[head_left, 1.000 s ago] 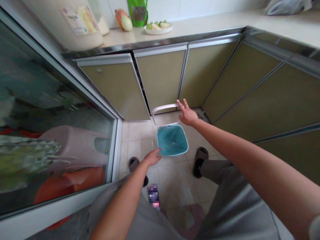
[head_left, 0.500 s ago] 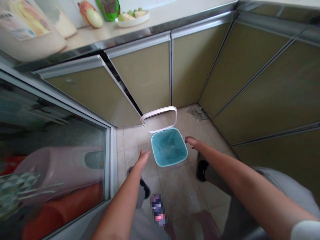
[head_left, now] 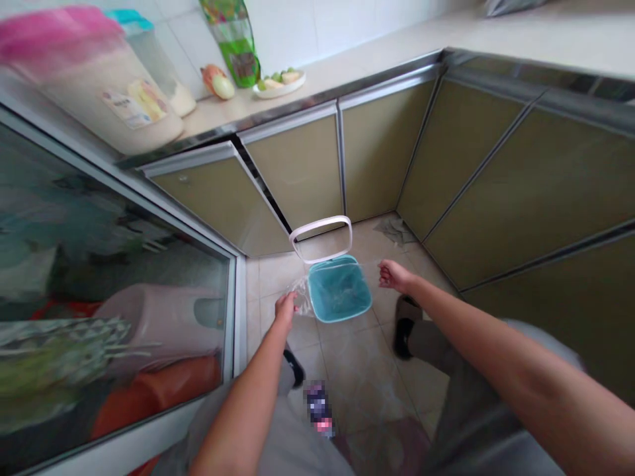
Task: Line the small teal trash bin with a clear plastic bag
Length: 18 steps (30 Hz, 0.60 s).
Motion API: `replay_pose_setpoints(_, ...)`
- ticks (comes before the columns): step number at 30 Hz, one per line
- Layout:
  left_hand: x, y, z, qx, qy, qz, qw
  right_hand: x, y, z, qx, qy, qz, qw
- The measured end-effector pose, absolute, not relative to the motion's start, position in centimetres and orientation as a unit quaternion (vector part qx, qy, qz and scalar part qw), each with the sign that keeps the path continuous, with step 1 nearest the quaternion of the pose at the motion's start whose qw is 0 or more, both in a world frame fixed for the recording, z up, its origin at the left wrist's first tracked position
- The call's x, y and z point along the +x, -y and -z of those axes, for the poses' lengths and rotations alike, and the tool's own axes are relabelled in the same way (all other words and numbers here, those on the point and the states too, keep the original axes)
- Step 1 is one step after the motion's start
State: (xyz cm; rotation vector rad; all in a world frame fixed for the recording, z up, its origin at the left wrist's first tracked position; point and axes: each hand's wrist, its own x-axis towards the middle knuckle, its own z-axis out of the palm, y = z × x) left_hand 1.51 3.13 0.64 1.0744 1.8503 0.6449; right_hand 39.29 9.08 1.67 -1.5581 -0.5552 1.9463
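A blue-green trash bin (head_left: 340, 316) stands on the tiled floor in front of me, its white rim ring (head_left: 321, 258) tilted up at the back. A clear plastic bag (head_left: 301, 291) spreads out over the bin's mouth and past its left side. My left hand (head_left: 285, 307) is closed on the bag's edge just left of the bin. Off the right side, my right hand (head_left: 394, 276) is closed in a pinch, with a thin stretch of the clear bag running from it towards the bin.
Cabinets (head_left: 297, 172) line the back and right; one door (head_left: 218, 192) at the left hangs ajar. A glass door (head_left: 114, 297) stands at my left. On the counter (head_left: 357, 56) are large tubs (head_left: 99, 86), an onion (head_left: 218, 82) and a plate of fruit (head_left: 280, 84). A grey cloth (head_left: 395, 229) lies in the corner.
Both hands have closed from open fingers. The clear bag now stretches out past the bin's sides to them. The view has tilted up, showing more of the counter.
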Motion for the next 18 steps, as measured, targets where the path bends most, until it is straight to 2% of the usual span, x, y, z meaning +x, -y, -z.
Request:
replay_pose_setpoints(4,1.8,0.1,-5.0,0.366,-0.728,-0.337,0.471,39.3,-5.4,-7.7,-0.55,0.267,-0.741,0.278)
replay_pose_setpoints(11,2.0,8.2,-12.9,0.394,-0.649,-0.3,0.577,40.5,3.9,-16.1,-0.505,0.363,-0.718,0.312)
replay_pose_setpoints(18,-0.4,16.8,-18.5,0.348,-0.579,-0.247,0.695,43.8,15.4,-20.5,-0.507,0.35,-0.758,0.214)
